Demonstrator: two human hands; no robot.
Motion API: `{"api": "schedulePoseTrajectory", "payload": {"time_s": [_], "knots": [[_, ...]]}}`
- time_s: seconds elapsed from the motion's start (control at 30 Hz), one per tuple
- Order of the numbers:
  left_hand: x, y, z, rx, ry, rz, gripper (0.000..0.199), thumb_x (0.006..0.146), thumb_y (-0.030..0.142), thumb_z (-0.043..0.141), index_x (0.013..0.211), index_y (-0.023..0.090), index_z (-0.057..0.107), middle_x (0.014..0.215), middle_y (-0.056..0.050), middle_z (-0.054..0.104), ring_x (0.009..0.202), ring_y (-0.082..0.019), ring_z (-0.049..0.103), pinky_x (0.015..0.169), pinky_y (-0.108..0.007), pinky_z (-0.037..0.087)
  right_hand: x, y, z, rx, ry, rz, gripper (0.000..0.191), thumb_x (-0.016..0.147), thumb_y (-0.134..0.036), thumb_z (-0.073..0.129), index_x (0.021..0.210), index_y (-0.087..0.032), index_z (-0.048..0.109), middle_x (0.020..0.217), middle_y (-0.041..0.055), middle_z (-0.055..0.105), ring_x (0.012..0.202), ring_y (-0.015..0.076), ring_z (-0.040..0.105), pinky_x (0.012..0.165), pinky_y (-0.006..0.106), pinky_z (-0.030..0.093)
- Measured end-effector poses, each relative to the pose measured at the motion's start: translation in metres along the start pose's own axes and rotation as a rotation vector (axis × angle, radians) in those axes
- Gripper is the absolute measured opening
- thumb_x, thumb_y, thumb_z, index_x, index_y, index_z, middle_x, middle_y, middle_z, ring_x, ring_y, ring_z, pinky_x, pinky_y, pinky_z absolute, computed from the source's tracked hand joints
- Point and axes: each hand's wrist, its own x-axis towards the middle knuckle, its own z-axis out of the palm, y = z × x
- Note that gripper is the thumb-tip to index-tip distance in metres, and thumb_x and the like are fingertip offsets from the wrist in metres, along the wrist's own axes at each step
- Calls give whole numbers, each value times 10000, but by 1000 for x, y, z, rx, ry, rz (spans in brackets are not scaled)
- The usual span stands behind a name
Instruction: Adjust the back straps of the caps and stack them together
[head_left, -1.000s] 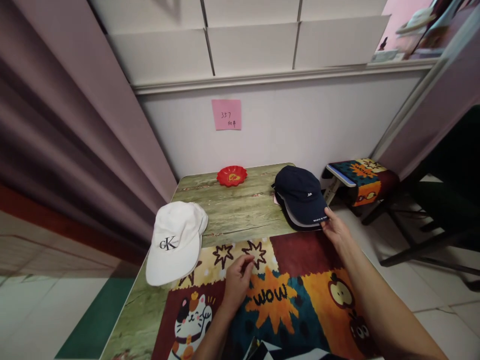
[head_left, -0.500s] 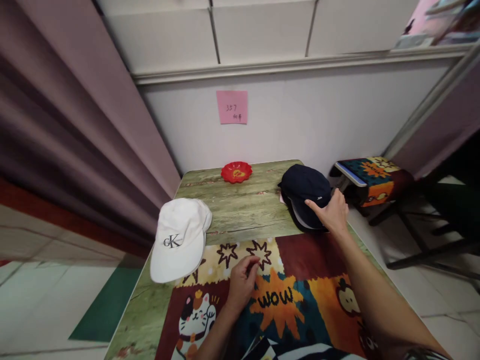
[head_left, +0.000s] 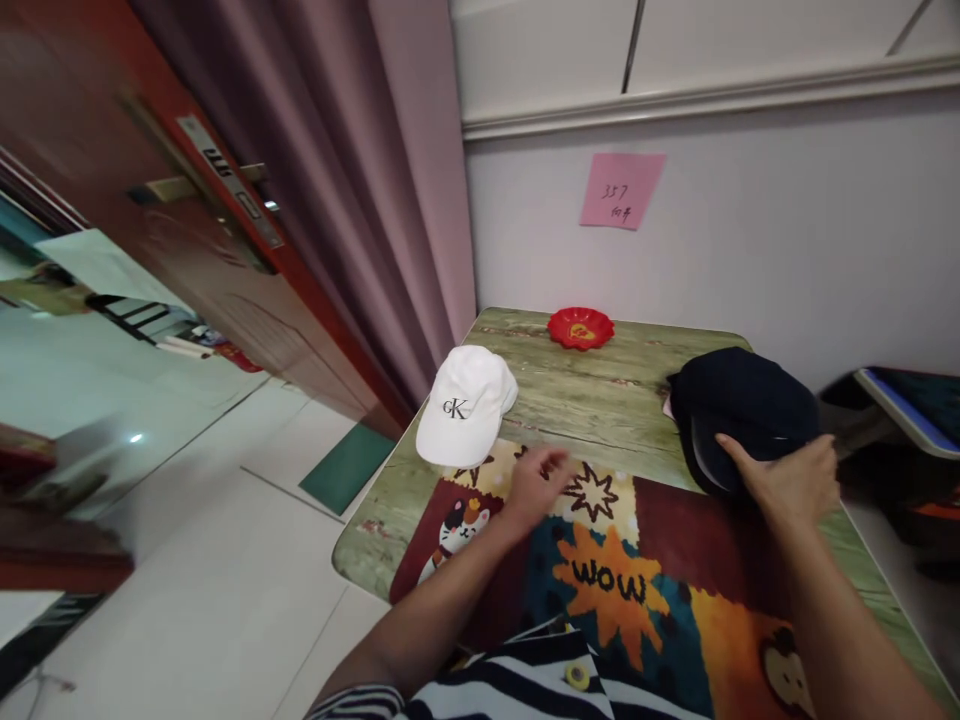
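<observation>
My right hand (head_left: 799,480) grips a navy baseball cap (head_left: 750,400) at the table's right edge, thumb on its brim and fingers round the far side. Under the navy cap a darker layer with a grey edge shows, but I cannot tell whether it is a second cap. My left hand (head_left: 538,487) hovers over the patterned mat, slightly blurred, fingers loosely apart and holding nothing. Just left of it, a white baseball cap (head_left: 469,400) with a black CK logo lies on the table, brim towards me.
A red scalloped dish (head_left: 581,328) sits at the back of the wood-grain table (head_left: 577,385). The colourful "WOW" mat (head_left: 611,585) covers the near part. A pink note (head_left: 622,190) is on the wall. Left are a curtain (head_left: 397,180) and a wooden door (head_left: 247,260).
My view has swung left, bringing the door into sight. My left hand has moved towards the white cap and its fingers have loosened. My right hand stays on the navy cap.
</observation>
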Motion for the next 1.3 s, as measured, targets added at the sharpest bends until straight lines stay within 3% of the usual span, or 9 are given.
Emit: {"api": "schedulePoseTrajectory", "payload": {"time_s": [0.17, 0.3, 0.47, 0.67, 0.8, 0.97, 1.07, 1.17, 1.3], "knots": [[84, 24, -109, 315, 707, 86, 272, 777, 296, 735, 1015, 192, 653, 1133, -101, 630, 1102, -241, 564, 1002, -359, 419, -25, -27, -29, 14, 174, -211, 1056, 774, -706, 609, 1603, -192, 207, 1583, 246, 333, 1480, 418, 287, 1206, 532, 229], [125, 15, -153, 588, 693, -169, 276, 758, 360, 757, 926, 169, 650, 1168, -138, 610, 1155, -293, 536, 1004, -418, 392, -46, -51, -35, 85, 126, -346, 883, 865, -630, 546, 1538, -96, 344, 1528, 253, 413, 1455, 380, 351, 1194, 535, 285], [132, 5, -147, 602, 623, -193, 109, 791, 236, 662, 718, 190, 595, 1007, -86, 656, 1015, -253, 596, 955, -401, 416, -61, -76, -34, 193, -9, -367, 708, 889, -571, 549, 1429, -118, 487, 1461, 222, 503, 1389, 358, 443, 1134, 534, 364], [117, 28, -140, 422, 737, 217, 186, 751, 214, 694, 651, 214, 536, 923, -34, 668, 948, -211, 616, 948, -350, 440, -77, -122, -22, 610, -363, -132, 602, 857, -554, 641, 1336, -196, 561, 1275, 173, 661, 1073, 306, 683, 910, 485, 546], [103, 54, -133, 211, 782, 386, 230, 792, 275, 692, 651, 204, 525, 930, -39, 658, 943, -192, 620, 922, -328, 463, -91, -177, -7, 935, -682, -16, 568, 785, -586, 725, 1192, -198, 642, 1269, 170, 674, 1084, 306, 686, 962, 484, 536], [64, 89, -105, -69, 606, 376, 225, 817, 316, 702, 700, 193, 555, 977, -44, 662, 950, -178, 633, 865, -305, 494, -85, -232, -4, 1256, -988, 273, 551, 844, -695, 599, 1160, -250, 671, 1310, 108, 676, 1192, 274, 652, 1010, 430, 532], [36, 101, -90, -55, 408, 394, 249, 828, 339, 716, 676, 194, 583, 1025, -53, 680, 1018, -200, 635, 950, -351, 482, -68, -239, -8, 1439, -1003, 383, 422, 843, -597, 664, 1086, -254, 693, 1189, 68, 740, 1125, 257, 689, 955, 387, 572], [29, 94, -86, -142, 285, 313, 291, 855, 448, 684, 709, 198, 649, 1119, -71, 685, 1092, -223, 626, 988, -377, 479, -55, -230, -14, 1530, -980, 461, 299, 768, -399, 780, 1005, -233, 709, 1022, 55, 784, 1077, 277, 709, 936, 396, 587], [39, 57, -80, -516, 85, -236, 559, 823, 722, 567, 1029, 218, 693, 1175, -104, 690, 1069, -262, 665, 824, -377, 558, -50, -216, -20, 1578, -1052, 549, 241, 758, -376, 773, 928, -213, 724, 925, 81, 791, 1046, 324, 718, 928, 472, 590]]}}
